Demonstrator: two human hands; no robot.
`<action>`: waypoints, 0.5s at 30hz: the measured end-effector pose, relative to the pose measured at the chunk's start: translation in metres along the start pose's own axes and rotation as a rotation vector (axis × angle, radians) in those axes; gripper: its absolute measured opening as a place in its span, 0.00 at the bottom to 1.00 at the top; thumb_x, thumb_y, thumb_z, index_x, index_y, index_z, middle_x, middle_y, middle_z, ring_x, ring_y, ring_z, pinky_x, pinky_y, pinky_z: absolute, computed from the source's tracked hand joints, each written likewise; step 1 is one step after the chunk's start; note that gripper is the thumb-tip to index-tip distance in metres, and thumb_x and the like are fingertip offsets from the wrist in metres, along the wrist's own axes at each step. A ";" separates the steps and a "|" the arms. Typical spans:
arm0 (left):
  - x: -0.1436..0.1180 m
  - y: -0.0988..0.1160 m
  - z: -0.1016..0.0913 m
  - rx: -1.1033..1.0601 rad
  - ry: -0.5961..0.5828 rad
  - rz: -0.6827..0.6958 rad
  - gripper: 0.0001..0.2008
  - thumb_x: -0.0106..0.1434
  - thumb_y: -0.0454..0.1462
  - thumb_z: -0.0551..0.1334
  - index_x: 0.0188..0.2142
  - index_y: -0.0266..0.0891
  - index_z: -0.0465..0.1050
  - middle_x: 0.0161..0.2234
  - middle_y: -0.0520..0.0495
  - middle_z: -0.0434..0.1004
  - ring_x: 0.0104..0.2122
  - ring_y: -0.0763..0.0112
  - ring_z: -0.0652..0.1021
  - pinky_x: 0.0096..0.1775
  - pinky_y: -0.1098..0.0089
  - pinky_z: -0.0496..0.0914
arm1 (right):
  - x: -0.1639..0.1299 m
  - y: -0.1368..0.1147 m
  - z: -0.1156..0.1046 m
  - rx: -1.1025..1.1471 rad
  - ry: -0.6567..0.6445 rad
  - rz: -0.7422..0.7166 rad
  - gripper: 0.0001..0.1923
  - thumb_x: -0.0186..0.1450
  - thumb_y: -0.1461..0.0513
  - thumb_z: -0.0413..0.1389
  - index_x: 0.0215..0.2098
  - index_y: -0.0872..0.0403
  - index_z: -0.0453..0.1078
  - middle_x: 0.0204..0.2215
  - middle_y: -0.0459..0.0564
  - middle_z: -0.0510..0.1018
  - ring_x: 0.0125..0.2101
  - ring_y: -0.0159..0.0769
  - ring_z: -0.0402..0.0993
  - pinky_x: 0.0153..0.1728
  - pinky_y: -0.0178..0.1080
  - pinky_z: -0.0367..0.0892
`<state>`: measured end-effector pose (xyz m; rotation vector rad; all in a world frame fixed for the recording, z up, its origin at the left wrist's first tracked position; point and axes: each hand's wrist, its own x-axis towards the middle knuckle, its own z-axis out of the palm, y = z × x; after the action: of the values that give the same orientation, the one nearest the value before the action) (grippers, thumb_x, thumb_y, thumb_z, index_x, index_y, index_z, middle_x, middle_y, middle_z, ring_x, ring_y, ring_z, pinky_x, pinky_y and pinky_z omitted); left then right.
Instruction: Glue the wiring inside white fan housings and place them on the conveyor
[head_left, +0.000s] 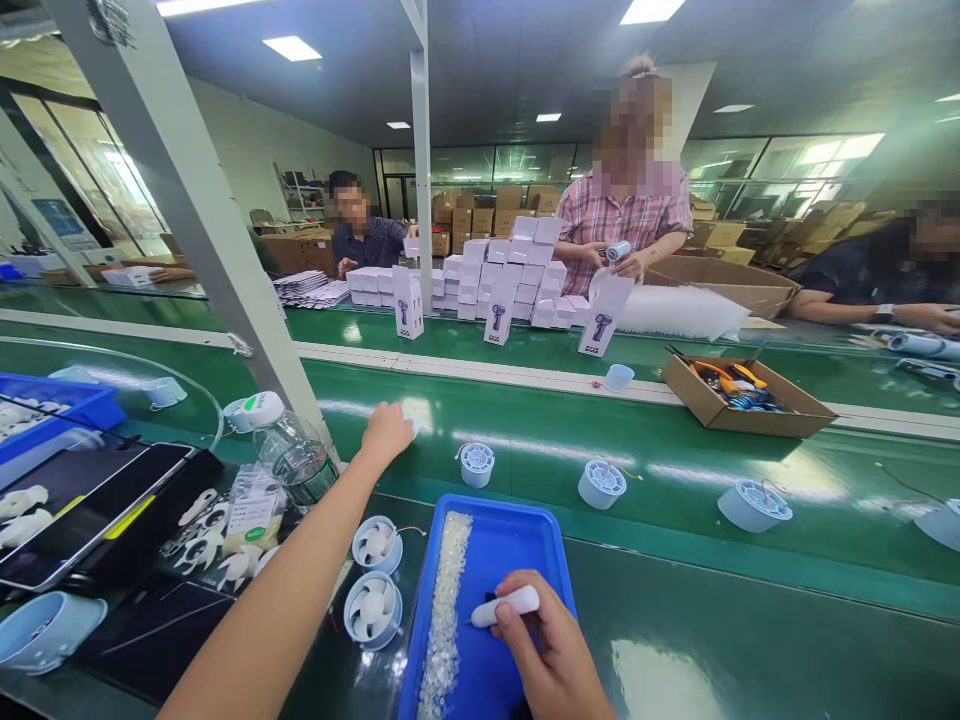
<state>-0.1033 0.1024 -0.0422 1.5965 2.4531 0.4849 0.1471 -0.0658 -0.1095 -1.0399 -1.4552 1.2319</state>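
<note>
My left hand (387,432) reaches out over the green conveyor belt (675,470), fingers closed around a small pale part that is mostly hidden. My right hand (551,655) hovers over a blue tray (517,540) and grips a white pen-like tool (507,606), tip pointing left. A strip of tiny clear beads (446,610) lies along the tray's left side. Two pale blue fan housings (375,580) sit left of the tray.
Several pale blue round parts (601,484) ride the belt. A water bottle (289,450), a metal post (210,220), a tablet (82,510) and white parts lie at left. A cardboard box of tools (742,395) sits far right. Stacked white boxes (502,280) and three people are across the belt.
</note>
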 end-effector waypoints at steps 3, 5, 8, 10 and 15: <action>-0.018 0.016 -0.011 -0.107 0.023 0.097 0.15 0.64 0.41 0.60 0.48 0.38 0.69 0.48 0.43 0.72 0.43 0.61 0.75 0.43 0.55 0.72 | 0.000 0.001 0.000 0.027 0.004 -0.007 0.15 0.66 0.50 0.52 0.37 0.53 0.70 0.34 0.50 0.74 0.31 0.36 0.74 0.33 0.36 0.72; -0.037 0.027 -0.022 -0.201 0.047 0.164 0.12 0.63 0.40 0.60 0.44 0.37 0.71 0.45 0.44 0.73 0.41 0.63 0.75 0.41 0.57 0.71 | 0.000 0.003 0.001 0.046 -0.002 0.003 0.15 0.66 0.50 0.52 0.37 0.53 0.70 0.34 0.50 0.74 0.31 0.36 0.74 0.34 0.37 0.72; -0.072 0.041 -0.043 -0.383 0.093 0.239 0.05 0.62 0.36 0.60 0.30 0.38 0.68 0.35 0.49 0.69 0.34 0.68 0.71 0.37 0.63 0.68 | 0.001 0.005 0.002 0.046 -0.014 0.024 0.15 0.66 0.50 0.52 0.38 0.53 0.70 0.33 0.50 0.74 0.31 0.36 0.74 0.33 0.37 0.72; -0.095 0.045 -0.058 -0.530 0.113 0.253 0.09 0.61 0.35 0.59 0.25 0.41 0.62 0.31 0.53 0.63 0.30 0.70 0.67 0.33 0.67 0.64 | 0.001 0.006 0.002 0.040 -0.030 0.031 0.16 0.66 0.50 0.51 0.38 0.52 0.70 0.33 0.50 0.74 0.31 0.37 0.73 0.33 0.37 0.71; -0.135 0.033 -0.077 -0.972 0.043 0.172 0.09 0.63 0.42 0.56 0.28 0.43 0.63 0.29 0.54 0.63 0.29 0.70 0.67 0.32 0.69 0.64 | -0.001 0.006 0.001 -0.063 -0.046 -0.073 0.11 0.68 0.53 0.49 0.36 0.51 0.67 0.31 0.47 0.72 0.29 0.33 0.70 0.33 0.35 0.67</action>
<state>-0.0445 -0.0221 0.0372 1.3187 1.6131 1.4518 0.1468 -0.0664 -0.1156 -0.9972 -1.5625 1.1722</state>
